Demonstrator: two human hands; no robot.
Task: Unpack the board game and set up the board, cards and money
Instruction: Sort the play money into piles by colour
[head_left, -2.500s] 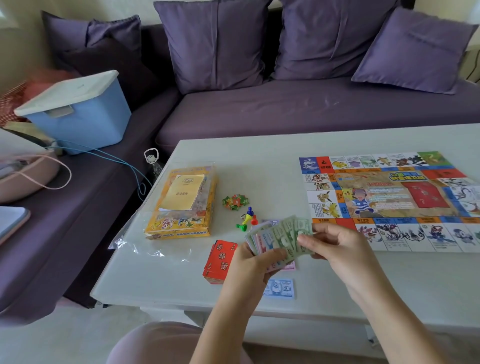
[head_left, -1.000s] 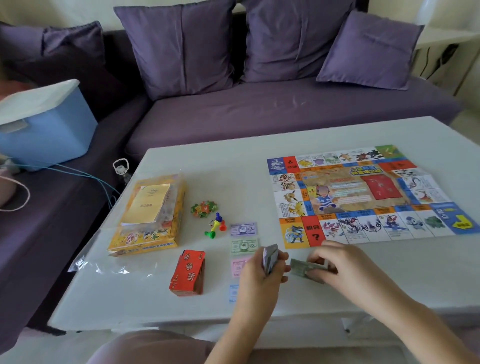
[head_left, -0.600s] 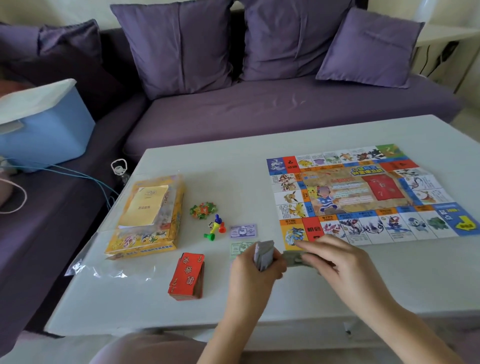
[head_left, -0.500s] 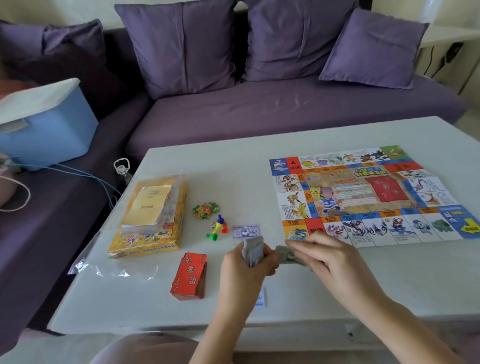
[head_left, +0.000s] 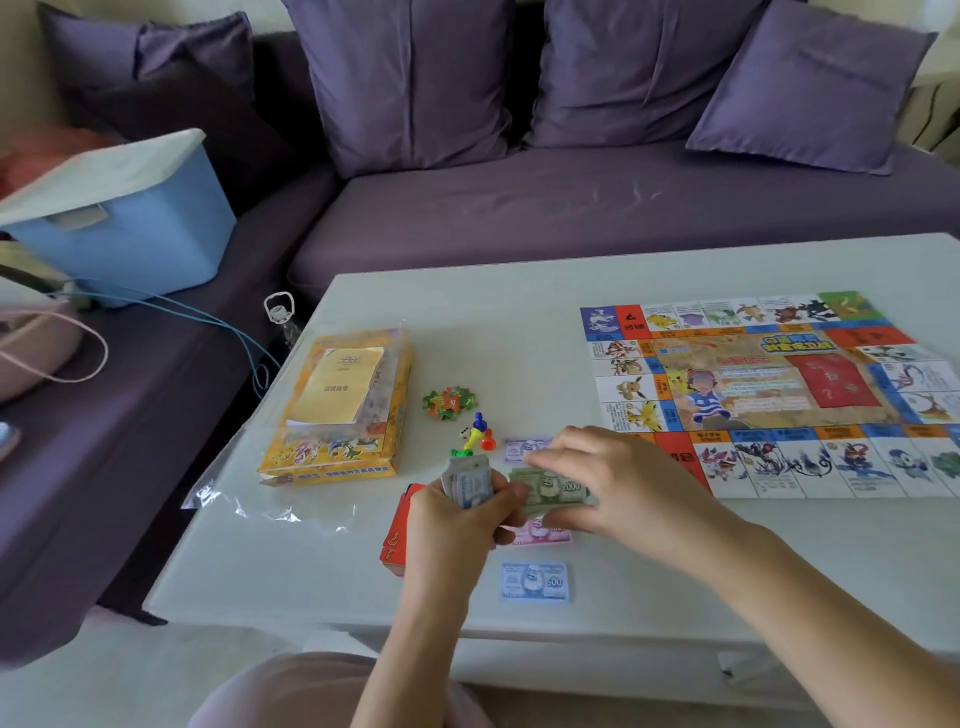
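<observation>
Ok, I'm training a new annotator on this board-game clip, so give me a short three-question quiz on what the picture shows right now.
1. True or false: the left hand grips a wad of notes.
2. The single note pinched by the right hand is: A orange, B green, C black.
3. Fill in: the blue note nearest the front edge of the table reads ___.
Key: 1 true; 2 B; 3 500.
</observation>
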